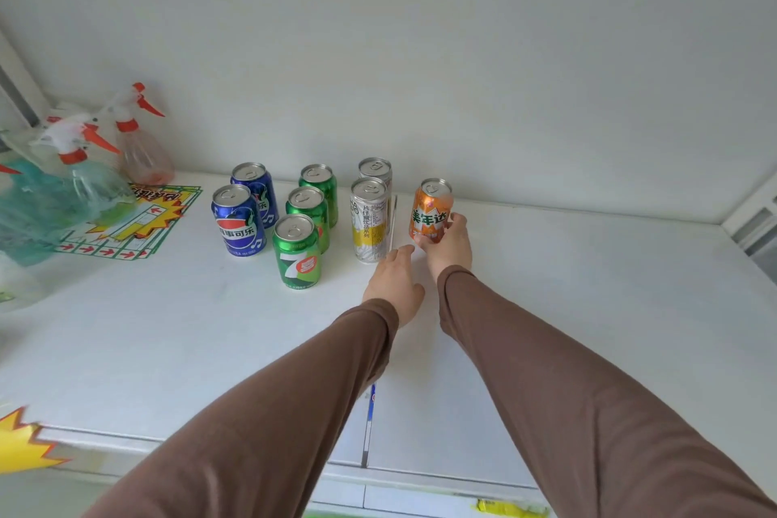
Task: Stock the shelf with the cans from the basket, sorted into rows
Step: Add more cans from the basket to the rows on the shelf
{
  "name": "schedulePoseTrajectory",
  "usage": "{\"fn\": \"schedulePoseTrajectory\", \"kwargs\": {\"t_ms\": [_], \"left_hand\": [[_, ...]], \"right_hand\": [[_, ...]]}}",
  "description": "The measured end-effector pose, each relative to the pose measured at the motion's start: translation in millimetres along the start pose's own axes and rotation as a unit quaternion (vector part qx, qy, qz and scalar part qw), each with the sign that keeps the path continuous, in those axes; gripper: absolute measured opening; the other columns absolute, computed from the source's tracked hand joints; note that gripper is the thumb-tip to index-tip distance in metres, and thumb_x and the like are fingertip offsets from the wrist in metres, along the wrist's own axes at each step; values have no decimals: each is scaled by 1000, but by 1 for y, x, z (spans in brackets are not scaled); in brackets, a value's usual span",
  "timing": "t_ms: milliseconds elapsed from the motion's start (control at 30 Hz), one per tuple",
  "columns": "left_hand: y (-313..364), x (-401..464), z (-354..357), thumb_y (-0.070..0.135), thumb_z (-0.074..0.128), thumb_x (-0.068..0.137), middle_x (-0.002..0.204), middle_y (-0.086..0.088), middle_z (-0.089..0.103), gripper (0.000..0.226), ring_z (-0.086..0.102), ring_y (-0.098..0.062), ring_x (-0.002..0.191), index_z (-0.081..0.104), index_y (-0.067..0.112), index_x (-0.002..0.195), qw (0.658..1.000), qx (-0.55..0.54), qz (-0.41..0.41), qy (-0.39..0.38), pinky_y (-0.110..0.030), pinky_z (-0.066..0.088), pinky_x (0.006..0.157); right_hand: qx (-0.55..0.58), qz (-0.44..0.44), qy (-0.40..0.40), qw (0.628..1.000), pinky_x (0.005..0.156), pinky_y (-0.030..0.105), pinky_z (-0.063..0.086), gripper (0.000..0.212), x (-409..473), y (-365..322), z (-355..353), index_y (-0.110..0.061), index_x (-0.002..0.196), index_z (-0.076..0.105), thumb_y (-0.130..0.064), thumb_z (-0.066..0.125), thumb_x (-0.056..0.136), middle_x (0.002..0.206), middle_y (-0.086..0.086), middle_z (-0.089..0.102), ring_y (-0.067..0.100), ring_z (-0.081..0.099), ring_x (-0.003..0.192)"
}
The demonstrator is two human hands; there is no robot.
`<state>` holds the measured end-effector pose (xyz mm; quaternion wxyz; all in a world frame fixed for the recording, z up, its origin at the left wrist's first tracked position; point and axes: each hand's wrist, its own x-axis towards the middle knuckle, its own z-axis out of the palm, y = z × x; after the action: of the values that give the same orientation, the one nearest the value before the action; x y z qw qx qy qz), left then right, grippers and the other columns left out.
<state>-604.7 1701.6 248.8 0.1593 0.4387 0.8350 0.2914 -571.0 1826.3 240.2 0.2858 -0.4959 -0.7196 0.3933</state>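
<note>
On the white shelf (588, 286) cans stand in rows running front to back. Two blue cola cans (239, 223) are at the left. Right of them stand three green 7-Up cans (297, 252). Then come two slim white and yellow cans (369, 221). My right hand (450, 248) grips an orange soda can (431, 208) low on its side, just right of the slim cans. My left hand (393, 280) hovers flat beside it, fingers apart, holding nothing. The basket is out of view.
Several spray bottles (138, 139) with orange triggers stand at the back left. Printed price signs (130, 223) lie flat beside them. A yellow starburst tag (21, 446) hangs at the shelf's front left edge. The back wall rises right behind the cans.
</note>
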Motion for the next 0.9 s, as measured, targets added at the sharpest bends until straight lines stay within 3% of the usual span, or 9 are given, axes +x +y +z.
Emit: {"fn": "schedulePoseTrajectory", "kwargs": {"t_ms": [133,267,367,567,900], "left_hand": [[0,-13,-5,11,56,83,144,-9,40,68,37,-26,134,31,12,146,1000,9,12,0,-38,35,110],[-3,-35,-13,11,56,83,141,-9,40,66,37,-27,133,32,14,145,999,8,33,-1,-41,36,108],[-11,-59,-22,11,57,83,141,-8,41,65,37,-26,133,34,14,144,999,-10,44,18,-39,36,109],[-53,-145,-54,10,59,82,137,-9,46,61,42,-26,130,41,9,140,991,-51,100,68,-32,34,109],[-174,-320,-74,9,58,80,131,-2,48,57,43,-22,122,44,15,135,982,-59,143,112,-30,37,103]], "right_hand": [[46,0,9,999,106,38,41,83,-30,4,-8,-13,152,28,-21,77,84,151,8,37,26,48,132],[42,-19,33,998,107,34,34,64,-71,5,-16,-15,145,39,-22,69,89,149,6,40,25,36,137],[24,-51,37,998,109,35,35,49,-110,2,-19,-14,137,48,-16,64,91,143,5,45,24,36,133],[-6,-171,64,983,106,34,36,41,-223,-11,-5,-13,125,58,-6,64,85,136,4,52,25,43,127],[-25,-222,82,971,100,36,39,38,-413,19,66,-18,118,60,-9,59,81,129,-1,53,21,47,121]]}}
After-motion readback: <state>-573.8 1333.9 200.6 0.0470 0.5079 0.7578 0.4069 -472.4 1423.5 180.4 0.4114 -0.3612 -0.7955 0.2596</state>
